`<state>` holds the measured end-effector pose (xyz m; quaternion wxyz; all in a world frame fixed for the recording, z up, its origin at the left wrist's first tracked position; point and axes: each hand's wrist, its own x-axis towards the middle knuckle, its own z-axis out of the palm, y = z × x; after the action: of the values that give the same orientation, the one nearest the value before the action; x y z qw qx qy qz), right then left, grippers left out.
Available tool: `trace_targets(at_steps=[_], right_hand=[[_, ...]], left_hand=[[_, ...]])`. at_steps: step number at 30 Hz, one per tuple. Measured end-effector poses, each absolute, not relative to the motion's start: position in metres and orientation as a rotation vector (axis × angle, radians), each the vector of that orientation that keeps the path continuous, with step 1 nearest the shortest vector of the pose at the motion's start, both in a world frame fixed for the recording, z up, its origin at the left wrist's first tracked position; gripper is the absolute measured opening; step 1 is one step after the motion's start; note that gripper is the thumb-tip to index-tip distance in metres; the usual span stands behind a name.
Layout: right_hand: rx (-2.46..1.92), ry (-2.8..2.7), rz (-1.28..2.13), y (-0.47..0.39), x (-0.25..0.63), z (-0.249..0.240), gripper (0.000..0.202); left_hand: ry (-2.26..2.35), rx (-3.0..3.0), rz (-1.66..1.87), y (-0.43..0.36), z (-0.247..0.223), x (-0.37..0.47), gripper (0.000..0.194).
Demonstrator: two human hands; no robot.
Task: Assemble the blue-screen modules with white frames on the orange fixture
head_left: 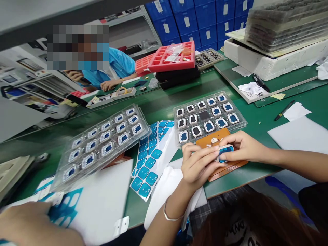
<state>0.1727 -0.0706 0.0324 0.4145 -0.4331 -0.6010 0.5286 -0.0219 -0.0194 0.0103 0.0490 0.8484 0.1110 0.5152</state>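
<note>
Both my hands grip one small watch case (226, 152) with blue film on its face. My left hand (198, 162), a bracelet on its wrist, has its fingers closed on the near side. My right hand (239, 147) pinches the opposite end, thumb on the blue face. Below them lies an orange-brown board (202, 141) with a small whitish part (214, 140) on it. Just beyond is a clear tray (242, 125) of similar cases, some dark-faced and some blue. Sheets of teal stickers (151, 162) lie left of my left hand, beside a white cloth (164, 191).
Stacked clear trays (143, 128) of more cases stand at left. A blurred hand (33, 225), apparently another person's, reaches in at lower left. Across the green bench (164, 95) sits a person in blue (120, 63), near red trays (170, 61). A pen (284, 110) lies at right.
</note>
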Motion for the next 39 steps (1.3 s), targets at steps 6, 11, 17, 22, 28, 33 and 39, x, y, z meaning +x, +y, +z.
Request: trace_targets(at_steps=[6,11,17,22,28,33,39], right_hand=[[-1.047,-1.591,1.374,-0.07,0.176,0.037,0.036],[-0.919,-1.572,1.5,-0.07,0.18,0.04,0.037],[-0.823,-1.499,1.578,-0.069,0.182,0.04,0.029],[-0.863,-1.417,1.638,-0.068,0.184,0.035,0.04],[-0.908,-1.41,1.62,-0.066,0.184,0.03,0.046],[-0.872,-1.417,1.55,-0.066,0.184,0.031,0.039],[-0.825,-1.502,1.355,-0.065,0.183,0.029,0.026]], left_hand=[[0.444,2.295,1.528,-0.016,0.008,-0.019,0.023],[0.486,2.116,1.485,-0.014,0.002,-0.019,0.026],[0.449,2.11,1.464,-0.013,0.002,-0.019,0.03],[0.386,2.299,1.435,-0.011,0.007,-0.019,0.021],[0.365,2.36,1.435,-0.013,0.008,-0.02,0.006],[0.362,2.368,1.44,-0.014,0.007,-0.021,0.005],[0.263,2.41,1.521,-0.016,0.011,-0.019,0.009]])
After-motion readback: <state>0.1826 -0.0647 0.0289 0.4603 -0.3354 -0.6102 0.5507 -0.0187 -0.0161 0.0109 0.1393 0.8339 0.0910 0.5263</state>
